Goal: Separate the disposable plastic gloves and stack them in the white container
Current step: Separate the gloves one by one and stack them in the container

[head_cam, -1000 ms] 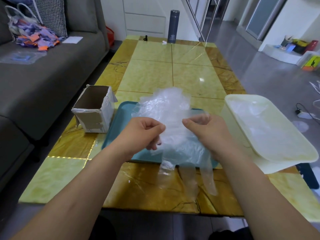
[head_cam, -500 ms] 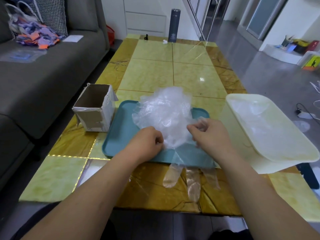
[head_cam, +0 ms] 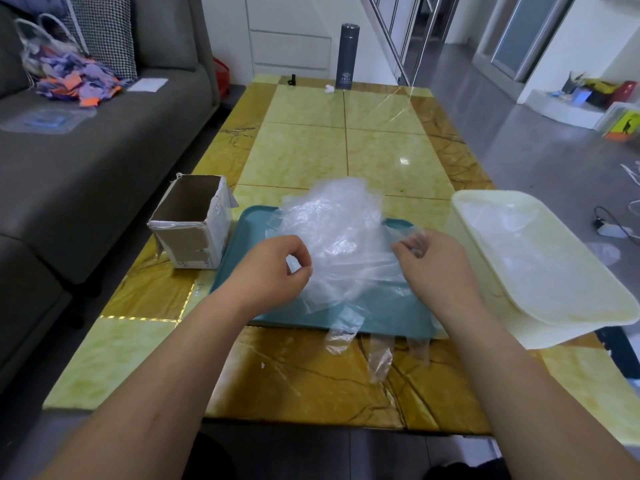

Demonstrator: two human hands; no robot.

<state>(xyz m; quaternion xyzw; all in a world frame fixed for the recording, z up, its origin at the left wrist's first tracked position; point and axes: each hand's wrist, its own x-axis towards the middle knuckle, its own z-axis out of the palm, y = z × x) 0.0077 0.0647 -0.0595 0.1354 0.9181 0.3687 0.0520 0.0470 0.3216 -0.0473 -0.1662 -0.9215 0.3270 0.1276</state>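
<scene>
Many clear, crinkled gloves (head_cam: 334, 233) heap on the teal tray (head_cam: 384, 311), pinched by left hand (head_cam: 273, 270) and right hand (head_cam: 437, 266).

Grey sofa (head_cam: 86, 161) beside glossy yellow marble table (head_cam: 346, 154).

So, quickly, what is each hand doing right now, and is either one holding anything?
The left hand is closed, pinching the plastic glove.
The right hand is closed, pinching the same glove's other edge.
</scene>
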